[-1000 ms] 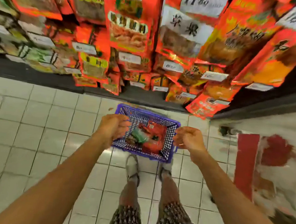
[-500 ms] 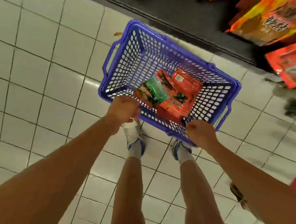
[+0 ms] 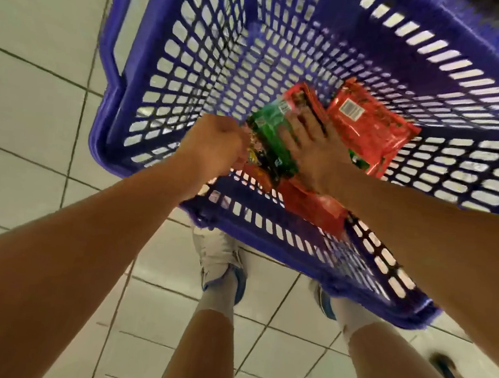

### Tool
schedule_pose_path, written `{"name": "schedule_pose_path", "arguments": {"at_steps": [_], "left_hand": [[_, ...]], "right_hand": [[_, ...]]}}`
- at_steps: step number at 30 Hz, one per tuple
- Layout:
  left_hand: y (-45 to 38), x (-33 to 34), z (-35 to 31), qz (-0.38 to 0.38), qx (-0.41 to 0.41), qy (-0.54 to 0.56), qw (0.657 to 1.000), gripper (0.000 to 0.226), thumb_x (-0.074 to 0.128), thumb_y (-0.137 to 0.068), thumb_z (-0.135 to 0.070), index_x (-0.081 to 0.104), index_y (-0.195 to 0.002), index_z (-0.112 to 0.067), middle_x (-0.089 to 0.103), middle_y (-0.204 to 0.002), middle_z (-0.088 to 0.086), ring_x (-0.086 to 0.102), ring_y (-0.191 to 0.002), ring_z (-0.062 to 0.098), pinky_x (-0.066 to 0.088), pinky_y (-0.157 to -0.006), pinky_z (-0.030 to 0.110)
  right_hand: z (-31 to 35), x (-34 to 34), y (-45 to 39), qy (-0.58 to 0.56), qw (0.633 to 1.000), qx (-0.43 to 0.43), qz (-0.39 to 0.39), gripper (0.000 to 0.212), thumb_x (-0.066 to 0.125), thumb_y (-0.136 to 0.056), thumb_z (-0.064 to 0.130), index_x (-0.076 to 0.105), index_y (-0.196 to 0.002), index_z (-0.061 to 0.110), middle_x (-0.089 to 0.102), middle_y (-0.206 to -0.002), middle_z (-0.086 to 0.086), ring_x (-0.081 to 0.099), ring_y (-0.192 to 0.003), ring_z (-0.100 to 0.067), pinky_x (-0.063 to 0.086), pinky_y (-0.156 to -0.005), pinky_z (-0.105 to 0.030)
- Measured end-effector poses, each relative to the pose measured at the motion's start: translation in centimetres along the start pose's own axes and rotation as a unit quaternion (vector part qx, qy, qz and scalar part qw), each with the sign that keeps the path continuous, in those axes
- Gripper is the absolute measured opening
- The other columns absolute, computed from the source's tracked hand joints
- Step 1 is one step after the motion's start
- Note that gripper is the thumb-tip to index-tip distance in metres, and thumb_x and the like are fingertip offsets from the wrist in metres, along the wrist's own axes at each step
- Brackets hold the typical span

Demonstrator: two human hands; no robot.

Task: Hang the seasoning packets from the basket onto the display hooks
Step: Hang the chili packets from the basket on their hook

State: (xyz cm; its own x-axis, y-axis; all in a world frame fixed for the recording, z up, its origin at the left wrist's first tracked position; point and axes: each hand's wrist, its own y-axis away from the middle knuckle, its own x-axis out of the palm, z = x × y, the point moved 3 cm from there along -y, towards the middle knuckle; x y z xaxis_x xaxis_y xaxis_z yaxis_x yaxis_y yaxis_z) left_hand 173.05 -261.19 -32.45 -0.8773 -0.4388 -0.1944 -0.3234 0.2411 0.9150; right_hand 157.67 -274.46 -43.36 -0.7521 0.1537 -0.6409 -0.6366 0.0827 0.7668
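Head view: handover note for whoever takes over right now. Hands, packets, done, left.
Left hand: closed in a grip on the near edge of the green packet inside the blue basket.
Right hand: fingers spread flat on the packet pile, pressing it; not gripping anything that I can see.
Packets: the green one and several red packets are all in the basket, at its near side. The basket sits low over the tiled floor, just ahead of the feet.
Done: nothing lifted out yet. Display hooks are out of view.
Left: pull out a packet, hang it on a hook, repeat until the basket is empty.
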Motion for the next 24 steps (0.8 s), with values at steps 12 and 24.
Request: {"name": "schedule_pose_path", "arguments": {"at_steps": [12,24], "left_hand": [[1.2,-1.7,-1.0,-0.220,0.128,-0.040,0.966,0.021,0.055,-0.085,-0.005,0.065,-0.095,-0.020,0.060,-0.075,-0.018,0.058,-0.062,-0.018,0.040,-0.052,0.001],[3.0,0.0,-2.8,-0.015,0.055,0.226,0.972,0.021,0.075,-0.084,-0.010,0.075,-0.104,-0.016,0.078,-0.107,0.003,0.072,-0.106,0.025,0.047,-0.107,0.054]], "right_hand": [[-2.8,-5.1,1.9,-0.312,0.944,-0.030,-0.103,0.064,0.060,-0.089,0.001,0.044,-0.150,0.013,0.056,-0.143,-0.013,0.058,-0.126,-0.030,0.048,-0.103,-0.031],[-4.9,-9.2,8.1,-0.808,0.576,0.018,0.120,0.009,0.070,-0.080,0.026,0.078,-0.083,0.022,0.076,-0.089,0.000,0.071,-0.087,-0.018,0.052,-0.084,-0.038]]}}
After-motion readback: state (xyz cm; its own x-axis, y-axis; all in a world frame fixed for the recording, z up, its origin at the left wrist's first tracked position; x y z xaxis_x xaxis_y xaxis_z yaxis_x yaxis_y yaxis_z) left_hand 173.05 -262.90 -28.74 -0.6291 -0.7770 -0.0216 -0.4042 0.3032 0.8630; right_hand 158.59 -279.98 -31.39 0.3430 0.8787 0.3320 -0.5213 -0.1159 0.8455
